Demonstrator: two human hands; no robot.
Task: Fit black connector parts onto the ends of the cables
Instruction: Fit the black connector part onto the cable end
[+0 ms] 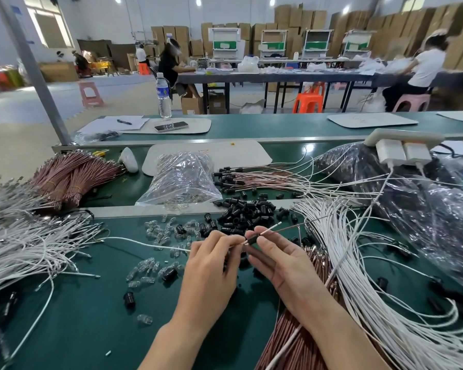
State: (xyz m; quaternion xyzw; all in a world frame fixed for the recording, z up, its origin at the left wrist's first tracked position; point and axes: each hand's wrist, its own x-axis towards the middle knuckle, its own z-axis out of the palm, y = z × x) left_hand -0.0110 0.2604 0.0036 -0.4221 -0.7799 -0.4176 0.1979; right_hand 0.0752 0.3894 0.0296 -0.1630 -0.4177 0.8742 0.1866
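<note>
My left hand (211, 265) pinches the end of a white cable (134, 241) that trails off to the left across the green mat. My right hand (281, 265) holds a small black connector part (252, 239) between thumb and fingers, together with a white and a brown cable (284, 228) that stick out up and to the right. The white cable's tip meets the connector between my two hands. A heap of loose black connector parts (242, 213) lies just beyond my hands.
White cable bundles lie at the left (19, 244) and right (364, 265); brown cables (292, 340) run under my right forearm. Small clear bulbs (161, 231) are scattered on the mat. A clear bag (181, 180), tied brown bundles (72, 174) and finished cables (257, 180) sit farther back.
</note>
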